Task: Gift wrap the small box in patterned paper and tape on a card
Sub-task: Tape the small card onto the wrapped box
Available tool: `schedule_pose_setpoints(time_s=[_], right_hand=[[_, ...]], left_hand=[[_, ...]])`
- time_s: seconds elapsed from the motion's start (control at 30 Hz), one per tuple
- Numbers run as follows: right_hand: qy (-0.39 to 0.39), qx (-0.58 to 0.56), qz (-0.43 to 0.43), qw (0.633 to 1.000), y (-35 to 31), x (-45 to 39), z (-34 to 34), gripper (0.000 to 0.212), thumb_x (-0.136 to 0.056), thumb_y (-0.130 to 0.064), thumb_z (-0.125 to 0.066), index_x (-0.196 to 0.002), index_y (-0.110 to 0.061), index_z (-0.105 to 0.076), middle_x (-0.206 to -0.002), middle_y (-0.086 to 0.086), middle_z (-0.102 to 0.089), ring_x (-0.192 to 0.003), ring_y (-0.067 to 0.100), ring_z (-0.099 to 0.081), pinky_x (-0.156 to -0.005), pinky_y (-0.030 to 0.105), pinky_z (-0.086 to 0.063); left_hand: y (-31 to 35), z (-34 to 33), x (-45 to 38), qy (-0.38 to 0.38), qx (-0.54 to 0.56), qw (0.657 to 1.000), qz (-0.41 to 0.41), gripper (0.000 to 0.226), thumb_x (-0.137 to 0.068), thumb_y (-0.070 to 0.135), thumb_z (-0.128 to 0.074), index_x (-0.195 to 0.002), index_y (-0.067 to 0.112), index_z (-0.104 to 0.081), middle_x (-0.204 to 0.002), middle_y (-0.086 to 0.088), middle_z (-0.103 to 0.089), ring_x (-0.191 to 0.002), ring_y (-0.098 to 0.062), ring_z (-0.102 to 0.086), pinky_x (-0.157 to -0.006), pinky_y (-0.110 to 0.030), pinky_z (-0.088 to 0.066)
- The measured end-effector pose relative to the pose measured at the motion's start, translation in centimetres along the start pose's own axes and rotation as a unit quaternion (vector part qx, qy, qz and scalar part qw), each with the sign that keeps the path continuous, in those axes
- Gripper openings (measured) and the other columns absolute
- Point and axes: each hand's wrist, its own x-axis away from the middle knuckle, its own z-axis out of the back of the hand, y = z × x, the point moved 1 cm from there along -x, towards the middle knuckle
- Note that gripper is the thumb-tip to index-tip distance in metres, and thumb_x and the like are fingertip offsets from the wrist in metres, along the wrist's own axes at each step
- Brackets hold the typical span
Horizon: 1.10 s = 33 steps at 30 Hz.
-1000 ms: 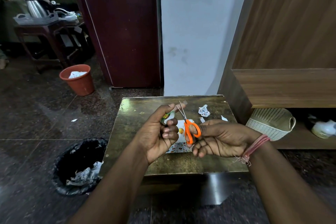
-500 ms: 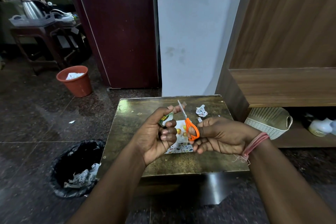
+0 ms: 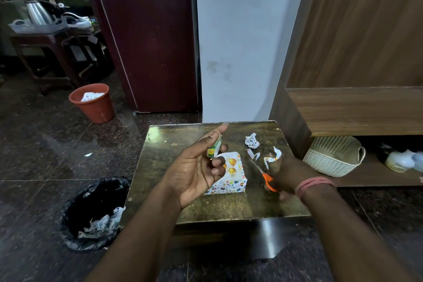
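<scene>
A small box wrapped in white paper with coloured dots lies on a low brown table, a card with orange balloons on its top. My left hand hovers over the box's left side, fingers curled around a small green-and-yellow tape roll, index finger pointing up. To the right of the box my right hand, blurred, holds orange-handled scissors low over the table, blades pointing up-left.
Crumpled paper and cut scraps lie at the table's far right. A black-lined bin stands on the floor at left, an orange bucket farther back. A white woven basket sits on a shelf at right.
My hands have parted. The right hand has carried the scissors down and right toward the table, while the left hand keeps the tape roll and has opened its grip a little.
</scene>
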Motion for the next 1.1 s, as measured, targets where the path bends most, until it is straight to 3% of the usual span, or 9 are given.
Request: schedule_pose_setpoints(time_s=[0.1, 0.17, 0.3, 0.43, 0.57, 0.63, 0.73, 0.87, 1.1], right_hand=[[0.074, 0.103, -0.006, 0.992, -1.1, 0.7, -0.9, 0.019, -0.091, -0.028, -0.067, -0.099, -0.011, -0.064, -0.121, 0.012, -0.069, -0.113, 0.026, -0.067, -0.093, 0.028, -0.05], [0.093, 0.112, -0.007, 0.989, -1.3, 0.2, -1.6, 0.014, -0.094, -0.026, -0.062, -0.087, -0.014, -0.062, -0.118, 0.012, -0.07, -0.112, 0.026, -0.066, -0.09, 0.027, -0.048], [0.132, 0.109, 0.013, 0.985, -0.8, -2.0, -3.3, 0.026, -0.096, -0.03, -0.059, -0.116, -0.015, -0.067, -0.122, 0.011, -0.068, -0.115, 0.029, -0.063, -0.094, 0.029, -0.046], [0.125, 0.095, 0.023, 0.987, -1.2, -1.2, -2.6, 0.005, -0.093, -0.02, -0.058, -0.095, -0.018, -0.063, -0.117, 0.011, -0.069, -0.111, 0.029, -0.065, -0.089, 0.029, -0.049], [0.236, -0.101, 0.095, 0.962, -3.2, 0.9, 0.5, 0.02, -0.092, -0.03, -0.061, -0.082, -0.015, -0.069, -0.085, 0.008, -0.072, -0.086, 0.029, -0.07, -0.073, 0.031, -0.052], [0.174, -0.31, 0.178, 0.918, -4.7, 2.1, 1.3, 0.021, -0.096, -0.026, -0.065, -0.08, -0.013, -0.07, -0.067, 0.002, -0.069, -0.063, 0.019, -0.065, -0.059, 0.028, -0.049], [0.03, -0.477, 0.247, 0.843, -6.0, 3.0, 1.2, 0.018, -0.098, -0.016, -0.064, -0.096, -0.001, -0.073, -0.068, -0.002, -0.069, -0.06, 0.018, -0.059, -0.053, 0.029, -0.049], [-0.03, -0.486, 0.281, 0.827, -5.8, 2.6, 0.7, 0.018, -0.094, -0.02, -0.07, -0.103, -0.006, -0.077, -0.081, 0.006, -0.073, -0.066, 0.021, -0.061, -0.056, 0.03, -0.052], [-0.001, -0.489, 0.28, 0.826, -6.0, 2.3, 0.5, 0.004, -0.089, -0.003, -0.073, -0.09, 0.0, -0.075, -0.068, 0.016, -0.067, -0.059, 0.022, -0.06, -0.052, 0.027, -0.051]], left_hand=[[-0.2, -0.4, 0.1, 0.003, -0.021, 1.0, -0.012, 0.045, -0.098, 0.022, -0.063, -0.143, 0.02, -0.06, -0.109, -0.007, -0.066, -0.075, -0.011, -0.05, -0.064, -0.022, -0.049], [-0.2, -0.6, 0.1, 0.006, -0.035, 0.999, -0.022, 0.046, -0.097, 0.019, -0.06, -0.144, 0.019, -0.059, -0.122, -0.01, -0.069, -0.079, -0.013, -0.056, -0.07, -0.022, -0.054], [-0.1, -0.9, 0.2, -0.001, -0.051, 0.998, -0.034, 0.05, -0.097, 0.016, -0.058, -0.146, 0.015, -0.054, -0.139, -0.017, -0.064, -0.086, -0.015, -0.064, -0.078, -0.024, -0.058], [-0.4, -0.9, -0.1, 0.002, -0.069, 0.997, -0.032, 0.054, -0.094, 0.014, -0.061, -0.147, 0.014, -0.053, -0.139, -0.017, -0.064, -0.091, -0.018, -0.067, -0.082, -0.025, -0.058], [-0.4, -0.8, -0.2, 0.017, -0.088, 0.996, -0.025, 0.055, -0.093, 0.013, -0.064, -0.147, 0.015, -0.053, -0.135, -0.016, -0.067, -0.092, -0.019, -0.068, -0.082, -0.026, -0.058], [-0.6, -0.7, -0.2, 0.027, -0.091, 0.995, -0.026, 0.055, -0.092, 0.012, -0.065, -0.146, 0.015, -0.054, -0.134, -0.015, -0.067, -0.092, -0.02, -0.069, -0.082, -0.027, -0.059], [-0.8, -0.6, -0.2, 0.039, -0.084, 0.995, -0.026, 0.057, -0.089, 0.011, -0.068, -0.144, 0.015, -0.056, -0.117, -0.014, -0.068, -0.09, -0.022, -0.069, -0.08, -0.027, -0.059], [-0.7, -0.4, -0.3, 0.043, -0.09, 0.995, -0.024, 0.056, -0.089, 0.008, -0.068, -0.143, 0.014, -0.057, -0.107, -0.014, -0.07, -0.087, -0.021, -0.068, -0.077, -0.027, -0.059], [-0.8, -0.4, -0.4, 0.073, -0.113, 0.991, -0.019, 0.055, -0.086, 0.006, -0.07, -0.139, 0.003, -0.057, -0.107, -0.019, -0.068, -0.083, -0.018, -0.067, -0.073, -0.023, -0.059]])
